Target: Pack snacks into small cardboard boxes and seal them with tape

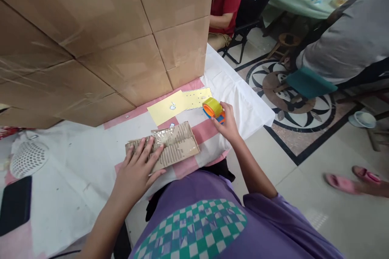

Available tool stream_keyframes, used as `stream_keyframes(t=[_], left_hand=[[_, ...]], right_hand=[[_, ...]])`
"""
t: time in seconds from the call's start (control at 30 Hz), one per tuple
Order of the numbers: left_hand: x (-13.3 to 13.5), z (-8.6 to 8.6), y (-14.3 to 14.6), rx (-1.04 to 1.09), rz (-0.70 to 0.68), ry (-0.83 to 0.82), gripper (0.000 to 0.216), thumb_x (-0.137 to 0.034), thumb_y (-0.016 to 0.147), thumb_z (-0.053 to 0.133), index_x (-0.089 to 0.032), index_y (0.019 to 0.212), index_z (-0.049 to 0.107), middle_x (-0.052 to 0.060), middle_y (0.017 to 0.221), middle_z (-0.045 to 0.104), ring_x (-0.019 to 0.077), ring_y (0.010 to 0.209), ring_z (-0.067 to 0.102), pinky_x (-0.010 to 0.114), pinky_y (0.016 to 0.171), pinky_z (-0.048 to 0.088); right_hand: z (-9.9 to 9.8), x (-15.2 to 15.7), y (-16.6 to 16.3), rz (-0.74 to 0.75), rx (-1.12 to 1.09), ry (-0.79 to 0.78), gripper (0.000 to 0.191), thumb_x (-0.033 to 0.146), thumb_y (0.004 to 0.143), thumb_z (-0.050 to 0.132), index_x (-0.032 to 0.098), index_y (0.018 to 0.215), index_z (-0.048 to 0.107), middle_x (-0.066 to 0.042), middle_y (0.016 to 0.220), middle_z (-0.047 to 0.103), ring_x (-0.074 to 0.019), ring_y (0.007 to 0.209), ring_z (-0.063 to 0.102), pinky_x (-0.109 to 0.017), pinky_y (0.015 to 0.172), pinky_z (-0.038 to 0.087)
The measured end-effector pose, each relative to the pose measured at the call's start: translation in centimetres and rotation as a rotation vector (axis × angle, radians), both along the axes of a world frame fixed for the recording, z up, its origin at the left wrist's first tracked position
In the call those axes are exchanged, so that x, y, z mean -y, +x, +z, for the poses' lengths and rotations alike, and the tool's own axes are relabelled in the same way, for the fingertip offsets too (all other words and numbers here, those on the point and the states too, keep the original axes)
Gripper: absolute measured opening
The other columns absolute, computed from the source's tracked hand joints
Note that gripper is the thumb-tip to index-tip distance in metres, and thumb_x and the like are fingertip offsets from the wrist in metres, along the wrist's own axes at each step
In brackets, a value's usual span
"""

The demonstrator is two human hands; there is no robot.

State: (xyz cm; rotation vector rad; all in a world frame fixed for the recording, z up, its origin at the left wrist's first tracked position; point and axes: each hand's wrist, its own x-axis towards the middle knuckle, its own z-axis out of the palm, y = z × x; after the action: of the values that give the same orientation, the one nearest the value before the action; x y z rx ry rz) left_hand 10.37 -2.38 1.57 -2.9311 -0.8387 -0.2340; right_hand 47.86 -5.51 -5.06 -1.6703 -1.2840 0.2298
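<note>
My left hand (136, 168) lies with fingers spread on a piece of corrugated cardboard (179, 145), which has exposed ridges and a shiny strip of clear tape across its upper part. To the right, my right hand (227, 123) grips a tape dispenser (213, 108) with a yellow roll, an orange core and a blue part below. Just beyond the cardboard lies a sheet of yellow paper (167, 108) with a dotted end. The dispenser is over or beside the right end of that paper. A small light-blue scrap (172, 126) rests near the cardboard's far edge.
Stacked cardboard boxes (121, 36) wall off the table's far side. On the left are a white perforated item (29, 159) and a black phone-like slab (16, 205). A person in red (226, 0) sits beyond the boxes; another in grey (349, 36) is at the right.
</note>
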Motion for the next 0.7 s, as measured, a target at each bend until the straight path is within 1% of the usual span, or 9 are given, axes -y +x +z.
stream_keyframes(t=[0.1,0.2,0.27,0.33,0.43,0.5,0.57,0.63,0.7], left_hand=[[0.1,-0.1,0.8,0.025,-0.004,0.072,0.048,-0.043,0.100,0.052,-0.022,0.144,0.056,0.014,0.156,0.048,0.0398,0.141,0.047,0.054,0.110,0.032],[0.1,0.2,1.2,0.104,-0.061,0.152,0.038,-0.038,0.098,0.061,-0.021,0.132,0.064,0.010,0.128,0.072,0.0282,0.112,0.068,0.042,0.097,0.040],[0.3,0.6,1.3,0.150,-0.073,0.178,0.032,-0.035,0.098,0.063,-0.020,0.126,0.067,0.008,0.116,0.077,0.0240,0.100,0.071,0.039,0.091,0.041],[0.8,1.2,1.4,0.184,-0.052,0.197,0.028,-0.030,0.096,0.066,-0.021,0.123,0.068,0.008,0.118,0.076,0.0249,0.103,0.071,0.039,0.091,0.039],[2.5,2.2,2.3,0.326,-0.042,0.170,0.030,-0.016,0.089,0.073,-0.022,0.119,0.069,0.005,0.111,0.078,0.0236,0.099,0.070,0.037,0.087,0.040],[3.9,2.5,3.9,0.470,-0.087,-0.017,0.033,-0.011,0.088,0.071,-0.020,0.119,0.067,0.004,0.098,0.078,0.0178,0.086,0.069,0.031,0.080,0.043],[5.2,2.5,6.2,0.569,-0.116,-0.321,0.037,-0.014,0.092,0.067,-0.018,0.129,0.062,0.002,0.085,0.074,0.0122,0.073,0.065,0.025,0.071,0.045],[6.1,2.4,9.0,0.598,-0.078,-0.629,0.046,-0.024,0.096,0.063,-0.016,0.141,0.054,-0.002,0.075,0.069,0.0098,0.062,0.061,0.021,0.064,0.046],[6.5,2.3,11.5,0.600,0.006,-0.881,0.052,-0.034,0.096,0.062,-0.014,0.144,0.054,-0.005,0.066,0.063,0.0091,0.055,0.055,0.020,0.058,0.044]], right_hand=[[-0.9,-2.0,2.2,0.062,-0.161,-0.093,0.072,0.047,0.076,0.073,0.017,0.138,0.050,-0.017,0.132,0.058,-0.0299,0.102,0.064,-0.045,0.083,0.056],[-1.3,-2.7,2.9,0.273,-0.324,-0.278,0.050,0.055,0.079,0.070,0.016,0.110,0.068,-0.009,0.103,0.072,-0.0267,0.086,0.067,-0.039,0.074,0.055],[-1.5,-2.4,2.6,0.376,-0.354,-0.324,0.046,0.059,0.081,0.067,0.016,0.097,0.073,-0.007,0.090,0.073,-0.0261,0.083,0.067,-0.038,0.074,0.054],[-1.6,-1.8,1.9,0.356,-0.299,-0.292,0.044,0.060,0.080,0.069,0.017,0.090,0.075,-0.007,0.089,0.072,-0.0263,0.085,0.066,-0.040,0.081,0.053],[-1.2,-0.4,0.2,0.228,-0.190,-0.182,0.042,0.060,0.083,0.066,0.019,0.081,0.076,-0.008,0.088,0.072,-0.0285,0.094,0.064,-0.049,0.095,0.048],[-0.5,0.9,-1.1,0.174,-0.295,-0.085,0.041,0.059,0.088,0.062,0.021,0.089,0.076,-0.009,0.090,0.074,-0.0286,0.094,0.066,-0.048,0.093,0.050],[0.5,2.3,-2.4,0.157,-0.509,0.010,0.042,0.062,0.090,0.060,0.023,0.097,0.074,-0.007,0.090,0.075,-0.0269,0.085,0.068,-0.043,0.079,0.056],[1.8,3.6,-3.5,0.126,-0.625,0.104,0.049,0.070,0.089,0.055,0.024,0.091,0.073,-0.006,0.080,0.073,-0.0251,0.070,0.067,-0.040,0.064,0.055],[3.2,4.6,-4.3,0.146,-0.602,0.156,0.060,0.078,0.089,0.046,0.025,0.080,0.073,-0.006,0.068,0.067,-0.0253,0.063,0.064,-0.040,0.058,0.054]])
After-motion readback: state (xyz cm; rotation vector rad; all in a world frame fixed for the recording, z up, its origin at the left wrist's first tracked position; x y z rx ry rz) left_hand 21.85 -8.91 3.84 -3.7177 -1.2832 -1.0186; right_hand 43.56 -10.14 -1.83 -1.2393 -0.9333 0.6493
